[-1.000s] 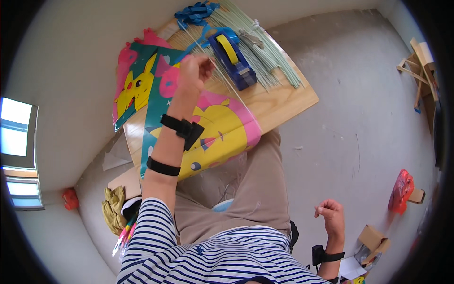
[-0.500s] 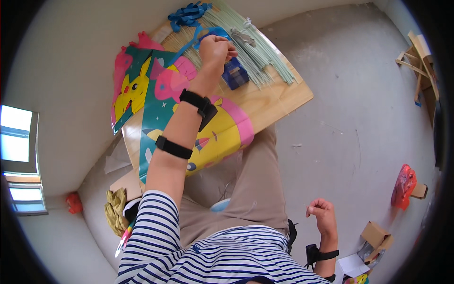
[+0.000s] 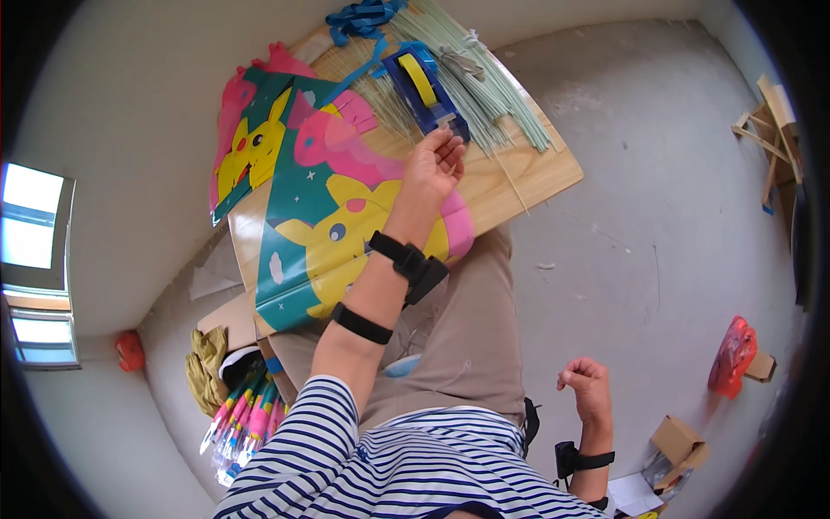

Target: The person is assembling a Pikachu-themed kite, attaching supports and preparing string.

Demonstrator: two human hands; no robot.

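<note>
My left hand [image 3: 437, 162] is at the near end of a blue tape dispenser [image 3: 456, 127] holding a yellow roll [image 3: 418, 80]. Its fingers are curled and closed by the cutting edge; whatever they pinch cannot be made out. Under my left forearm lies a teal plastic kite sheet [image 3: 285, 264] with a yellow cartoon figure and pink parts, spread over the wooden board [image 3: 540, 173]. Off to the right, low beside my thigh, my right hand [image 3: 590, 387] hangs in the air. Its fingers are bent and closed, and anything between them is too small to see.
Pale thin rods [image 3: 510, 108] and a blue ribbon [image 3: 354, 19] lie at the board's far side. Packaged colourful rolls [image 3: 251, 415] and a gold cloth [image 3: 206, 372] are at lower left. A red bag [image 3: 733, 356] and a cardboard box [image 3: 679, 441] sit on the right.
My left hand has come nearer and to the right, from above the tape roll to the dispenser's near end, uncovering the roll. My right hand has barely moved.
</note>
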